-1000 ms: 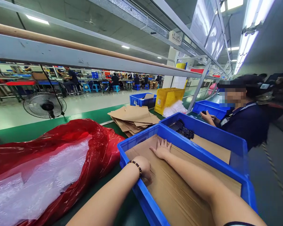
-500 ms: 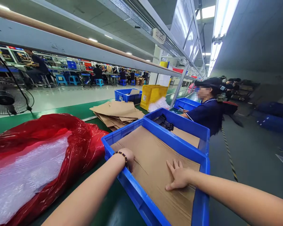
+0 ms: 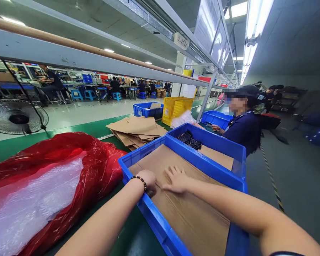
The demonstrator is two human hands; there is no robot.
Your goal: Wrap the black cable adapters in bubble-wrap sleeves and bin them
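Brown paper sheet [image 3: 192, 213] lies across the inside of the near blue bin [image 3: 160, 222]. My left hand [image 3: 148, 181], with a beaded bracelet at the wrist, is at the bin's left side with its fingers curled down against the paper; the fingertips are hidden. Just right of it, my right hand [image 3: 176, 179] rests on the paper, palm down, fingers spread. A second blue bin [image 3: 240, 156] adjoins the far side, with black parts [image 3: 189, 139] and brown sheet in it.
A red plastic bag [image 3: 93, 167] with clear wrap lies on the left. Brown sheets [image 3: 138, 128] are stacked behind the bins, near a yellow crate [image 3: 176, 108]. A person [image 3: 242, 124] is at the right beyond the bins. A fan [image 3: 18, 117] stands at far left.
My right hand has slid left across the paper, close to my left hand. My left hand remains at the bin's left side. The view has shifted slightly.
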